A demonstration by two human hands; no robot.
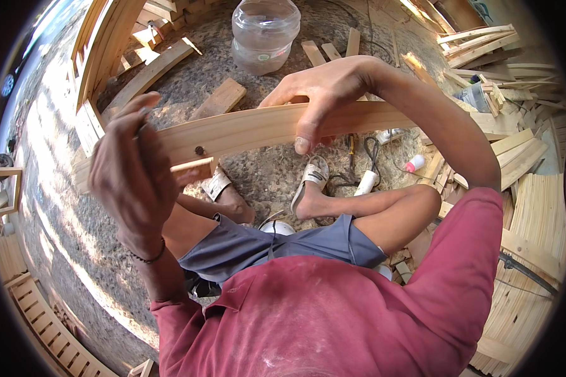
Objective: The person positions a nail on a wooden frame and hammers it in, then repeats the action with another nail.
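A long, pale wooden board (pixel 245 129) is held up across my view, above my knees, with a dark knot near its left part. My right hand (pixel 330 94) grips it from above, the thumb on the near face and the fingers over the far side. My left hand (pixel 132 169), slightly blurred, is curled at the board's left end and covers part of it. A short wooden piece (pixel 194 168) juts out beside that hand, just below the board; whether the hand holds it too is hidden. A small glint shows between the left fingers, too small to name.
A large clear plastic bottle (pixel 265 38) stands on the rough ground ahead. Wood offcuts (pixel 223 97) lie about, with stacked strips (pixel 534 213) at the right. Near my sandalled feet (pixel 311 179) are cables and a white tube (pixel 366 183). A slatted wooden frame (pixel 50 320) lies lower left.
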